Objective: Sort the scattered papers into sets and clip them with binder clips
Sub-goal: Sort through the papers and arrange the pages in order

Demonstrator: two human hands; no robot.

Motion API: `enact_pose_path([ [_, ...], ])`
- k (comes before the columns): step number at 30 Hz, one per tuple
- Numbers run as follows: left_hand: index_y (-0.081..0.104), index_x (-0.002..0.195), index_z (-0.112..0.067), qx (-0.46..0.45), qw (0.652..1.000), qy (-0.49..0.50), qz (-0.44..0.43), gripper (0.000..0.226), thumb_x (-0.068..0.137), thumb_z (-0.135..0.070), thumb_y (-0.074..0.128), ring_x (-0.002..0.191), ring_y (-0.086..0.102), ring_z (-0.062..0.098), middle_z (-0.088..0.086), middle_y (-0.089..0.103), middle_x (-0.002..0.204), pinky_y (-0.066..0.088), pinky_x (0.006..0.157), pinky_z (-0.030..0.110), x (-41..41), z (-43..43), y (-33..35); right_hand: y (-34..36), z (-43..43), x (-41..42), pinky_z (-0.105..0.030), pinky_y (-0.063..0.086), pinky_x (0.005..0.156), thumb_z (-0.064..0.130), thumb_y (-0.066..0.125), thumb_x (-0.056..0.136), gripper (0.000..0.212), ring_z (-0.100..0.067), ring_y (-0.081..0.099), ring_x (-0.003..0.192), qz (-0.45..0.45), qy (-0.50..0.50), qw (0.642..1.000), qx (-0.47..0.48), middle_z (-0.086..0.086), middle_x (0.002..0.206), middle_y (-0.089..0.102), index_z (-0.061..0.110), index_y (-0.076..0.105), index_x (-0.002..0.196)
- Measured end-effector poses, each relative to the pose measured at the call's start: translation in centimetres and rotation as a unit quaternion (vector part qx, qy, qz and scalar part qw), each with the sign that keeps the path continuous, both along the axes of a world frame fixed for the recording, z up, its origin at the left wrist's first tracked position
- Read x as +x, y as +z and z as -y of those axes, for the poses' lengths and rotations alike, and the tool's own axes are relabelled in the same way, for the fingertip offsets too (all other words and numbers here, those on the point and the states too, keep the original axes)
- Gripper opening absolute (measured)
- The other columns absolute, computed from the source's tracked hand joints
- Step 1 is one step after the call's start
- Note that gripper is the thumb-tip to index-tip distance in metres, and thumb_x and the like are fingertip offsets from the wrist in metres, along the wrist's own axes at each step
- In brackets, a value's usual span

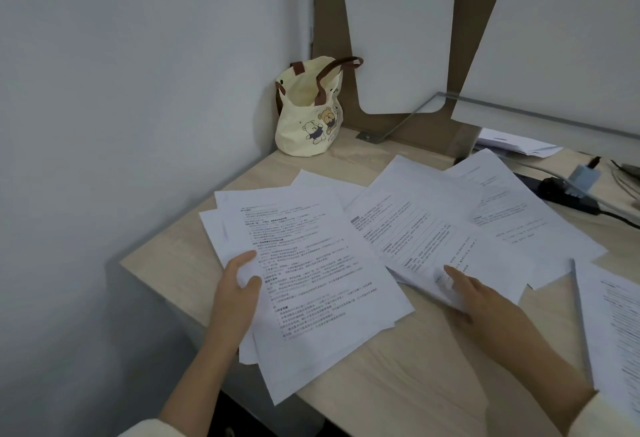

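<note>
Printed white papers lie scattered over the pale wooden desk [398, 377]. My left hand [235, 294] grips the left edge of a loose stack of sheets [301, 263], thumb on top, with the stack hanging over the desk's left edge. My right hand [485, 305] rests on a second overlapping pile of sheets [426, 229], the index finger stretched out flat on the top page. More pages [512, 208] fan out toward the right, and another stack [620, 326] sits at the right edge. No binder clips are visible.
A cream tote bag [308, 114] with bear prints stands in the back corner against the wall. A black power strip with a plug [571, 191] and cables lies at the right rear. A glass shelf [519, 107] and more papers [512, 142] sit behind.
</note>
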State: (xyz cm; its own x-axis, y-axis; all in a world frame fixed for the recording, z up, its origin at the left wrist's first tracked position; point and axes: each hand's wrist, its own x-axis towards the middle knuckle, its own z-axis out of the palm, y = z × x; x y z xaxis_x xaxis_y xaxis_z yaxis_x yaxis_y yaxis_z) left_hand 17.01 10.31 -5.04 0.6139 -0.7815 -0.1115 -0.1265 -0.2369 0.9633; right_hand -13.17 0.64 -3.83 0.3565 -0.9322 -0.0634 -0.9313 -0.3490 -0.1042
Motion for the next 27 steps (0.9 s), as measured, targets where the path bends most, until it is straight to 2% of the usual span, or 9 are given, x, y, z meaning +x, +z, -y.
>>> enact_pose_path([
  [3,0.047,0.128,-0.015,0.004,1.000,-0.001,-0.001,0.040,0.092,0.001,0.040,0.109,0.039,0.008,-0.004,0.045,0.120,0.031,0.092,0.024,0.0,-0.4,0.1,0.6,0.3,-0.4,-0.036,0.043,0.073,0.005,0.040,0.094,0.037,-0.034,0.061,0.097,0.082,-0.098,0.991,-0.032,-0.018,0.111,0.063,0.009,0.043,0.130],
  [6,0.048,0.129,-0.014,0.003,1.000,0.000,-0.006,0.039,0.093,0.001,0.040,0.110,0.040,0.008,-0.005,0.045,0.119,0.031,0.093,0.024,-0.1,-0.8,0.1,1.5,0.2,-0.3,-0.034,0.034,0.061,0.001,0.037,0.094,0.029,-0.033,0.051,0.068,0.215,-0.161,0.963,-0.037,-0.021,0.077,0.057,-0.003,0.050,0.119],
  [10,0.047,0.129,-0.015,0.010,1.000,-0.011,-0.023,0.039,0.094,0.000,0.038,0.109,0.042,0.012,-0.002,0.047,0.121,0.035,0.096,0.029,-0.2,-1.2,0.2,2.8,-1.5,1.3,-0.029,0.032,0.052,0.005,0.035,0.096,0.028,-0.022,0.044,0.058,0.296,-0.145,0.943,-0.053,-0.015,0.072,0.053,-0.002,0.051,0.119],
  [13,0.046,0.128,-0.019,0.017,0.998,-0.031,-0.058,0.039,0.094,-0.003,0.037,0.111,0.048,0.018,0.001,0.050,0.122,0.039,0.097,0.034,-0.9,-1.2,0.4,3.9,-3.6,3.5,-0.028,0.033,0.054,0.009,0.035,0.097,0.034,-0.021,0.048,0.058,0.315,-0.079,0.943,-0.071,-0.016,0.070,0.057,0.010,0.051,0.127],
  [15,0.046,0.125,-0.023,0.014,0.996,-0.047,-0.079,0.038,0.094,-0.004,0.037,0.113,0.050,0.021,0.002,0.052,0.123,0.042,0.100,0.037,-1.7,-1.1,0.5,4.0,-5.1,5.1,-0.027,0.035,0.057,0.014,0.035,0.097,0.037,-0.016,0.054,0.066,0.302,-0.023,0.952,-0.055,-0.003,0.084,0.066,0.023,0.049,0.131],
  [18,0.048,0.125,-0.023,-0.008,0.992,-0.067,-0.111,0.031,0.096,-0.015,0.039,0.113,0.052,0.017,-0.001,0.054,0.124,0.043,0.098,0.035,-3.0,-0.9,0.7,3.3,-7.1,7.4,-0.021,0.038,0.079,0.022,0.035,0.098,0.038,-0.011,0.056,0.112,0.256,0.050,0.965,-0.009,0.010,0.129,0.057,0.034,0.044,0.133],
  [22,0.053,0.117,-0.025,-0.041,0.987,-0.099,-0.117,0.039,0.090,-0.051,0.048,0.109,0.056,0.007,-0.011,0.059,0.117,0.044,0.096,0.029,-4.3,-0.6,0.8,1.8,-9.4,9.4,-0.026,0.044,0.090,0.041,0.025,0.097,0.040,-0.006,0.051,0.119,0.181,0.138,0.974,0.017,0.018,0.136,0.050,0.042,0.036,0.136],
  [24,0.048,0.109,-0.034,-0.055,0.987,-0.091,-0.117,0.019,0.091,-0.033,0.054,0.099,0.055,-0.005,-0.017,0.057,0.108,0.045,0.085,0.015,-4.7,-0.6,1.0,1.5,-10.4,10.0,-0.026,0.045,0.087,0.054,0.014,0.091,0.051,-0.003,0.050,0.117,0.148,0.165,0.975,0.010,0.020,0.134,0.050,0.041,0.034,0.136],
  [27,0.045,0.100,-0.042,-0.080,0.991,-0.087,-0.057,0.047,0.089,0.004,0.048,0.089,0.055,-0.018,-0.024,0.054,0.102,0.047,0.082,0.010,-4.7,-0.6,1.1,1.7,-10.8,10.4,-0.022,0.041,0.095,0.062,0.018,0.084,0.058,0.005,0.048,0.116,0.207,0.159,0.961,0.086,0.025,0.130,0.051,0.040,0.043,0.131],
])
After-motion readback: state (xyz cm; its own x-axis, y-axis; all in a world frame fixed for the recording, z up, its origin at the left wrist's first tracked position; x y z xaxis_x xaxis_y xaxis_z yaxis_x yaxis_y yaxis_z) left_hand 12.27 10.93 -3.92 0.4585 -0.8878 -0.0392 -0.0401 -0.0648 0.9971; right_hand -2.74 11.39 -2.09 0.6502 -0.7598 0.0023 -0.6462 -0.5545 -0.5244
